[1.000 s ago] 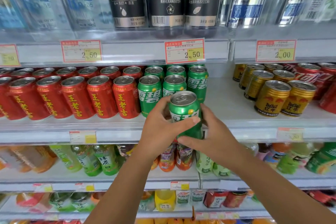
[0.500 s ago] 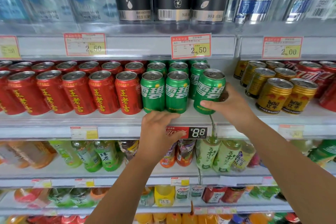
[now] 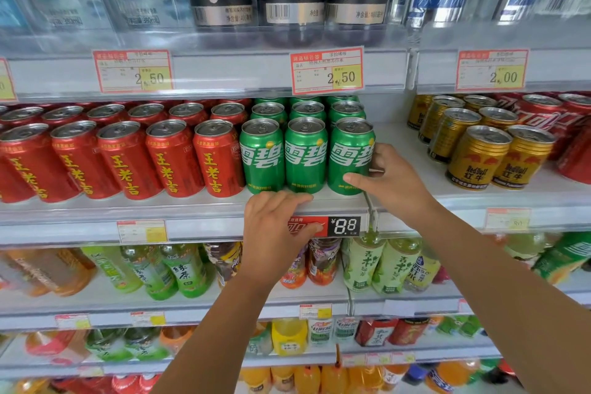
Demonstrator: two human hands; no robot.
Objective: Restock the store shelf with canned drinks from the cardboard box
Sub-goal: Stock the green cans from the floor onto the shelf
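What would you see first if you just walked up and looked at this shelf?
Probably the bright green can at the front of the middle shelf, with the person's right grip wrapped round it. Just below, the left grip rests on the shelf edge, and a long row of red cans stretches off to the left.

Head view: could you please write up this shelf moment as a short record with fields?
right hand: grips the rightmost front green can, upright on the shelf
left hand: rests on the shelf edge, thumb on the 8.8 price tag
front green row: three cans side by side
left of green: red cans
right of green: bare gap, then gold cans
cardboard box: not in view
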